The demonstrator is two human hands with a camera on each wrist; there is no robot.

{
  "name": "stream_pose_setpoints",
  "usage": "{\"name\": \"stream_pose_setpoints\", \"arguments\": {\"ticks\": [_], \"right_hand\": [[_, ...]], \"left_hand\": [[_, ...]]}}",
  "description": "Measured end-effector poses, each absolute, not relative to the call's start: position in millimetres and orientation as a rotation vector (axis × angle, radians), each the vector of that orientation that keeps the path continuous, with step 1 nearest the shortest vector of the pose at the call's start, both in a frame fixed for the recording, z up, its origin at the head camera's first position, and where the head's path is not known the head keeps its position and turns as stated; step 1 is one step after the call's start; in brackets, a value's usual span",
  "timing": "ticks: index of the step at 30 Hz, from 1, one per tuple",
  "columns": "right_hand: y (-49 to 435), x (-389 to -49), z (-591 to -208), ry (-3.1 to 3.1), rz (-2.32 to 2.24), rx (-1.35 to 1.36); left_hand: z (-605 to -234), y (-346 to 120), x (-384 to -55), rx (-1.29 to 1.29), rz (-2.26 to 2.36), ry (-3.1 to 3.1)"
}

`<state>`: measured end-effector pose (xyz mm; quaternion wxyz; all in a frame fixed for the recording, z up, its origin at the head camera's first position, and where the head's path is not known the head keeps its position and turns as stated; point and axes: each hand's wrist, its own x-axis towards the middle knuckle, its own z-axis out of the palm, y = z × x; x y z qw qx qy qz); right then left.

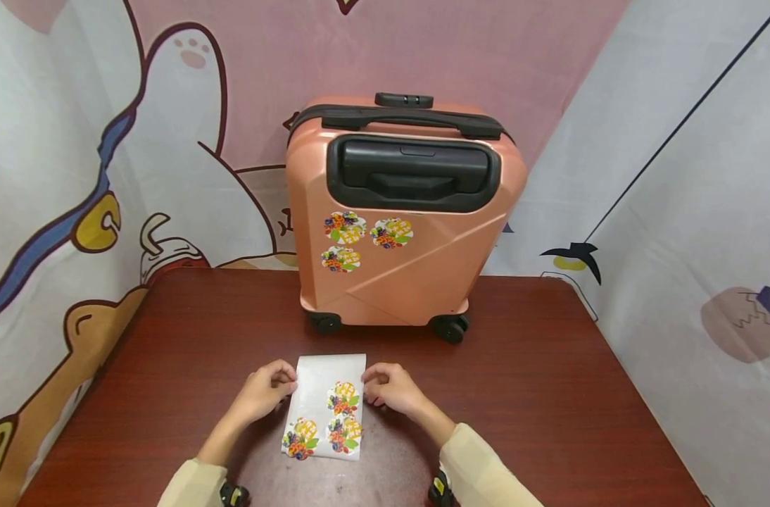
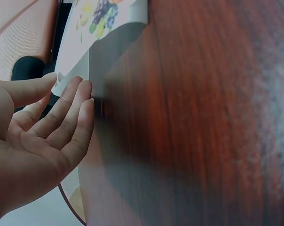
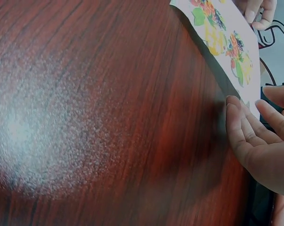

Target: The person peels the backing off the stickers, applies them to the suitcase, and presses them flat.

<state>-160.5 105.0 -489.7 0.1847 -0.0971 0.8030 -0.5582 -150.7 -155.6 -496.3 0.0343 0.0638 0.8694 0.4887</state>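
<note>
A white sticker sheet (image 1: 313, 394) is held above the dark red table, with three round fruit stickers (image 1: 343, 432) on its lower part. My left hand (image 1: 266, 391) pinches its left edge between thumb and fingers; in the left wrist view the other fingers of the left hand (image 2: 52, 125) are loosely bent behind the sheet. On the opposite edge my right hand (image 1: 394, 389) holds the sheet by thumb and fingertips. Beyond the hands stands an upright peach-coloured suitcase (image 1: 417, 274), with three similar fruit stickers (image 1: 391, 233) on its upper left front.
The suitcase's black wheels (image 1: 450, 328) rest on the table (image 1: 537, 394) near its back edge. Its black pull handle (image 1: 415, 169) is pushed in. A cartoon-printed cloth (image 1: 664, 176) hangs behind and along both sides of the table.
</note>
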Motion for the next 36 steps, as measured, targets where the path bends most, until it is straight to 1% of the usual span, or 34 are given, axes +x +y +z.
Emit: {"name": "stream_pose_setpoints", "arguments": {"ticks": [5, 10, 18, 27, 36], "right_hand": [[104, -159, -491, 2.269, -1.562, -0.278], [102, -157, -488, 2.281, -1.576, -0.299], [93, -147, -462, 2.339, -1.642, -0.404], [90, -155, -489, 2.494, -1.543, -0.422], [86, -154, -489, 2.589, -1.468, -0.383]], "left_hand": [[-496, -155, -151, 0.235, 1.503, 2.683], [-494, -153, -150, 0.201, 1.505, 2.677], [-492, -151, -150, 0.149, 1.568, 2.577], [-489, -152, -149, 0.165, 1.585, 2.568], [-485, -151, -146, 0.17, 1.585, 2.556]]}}
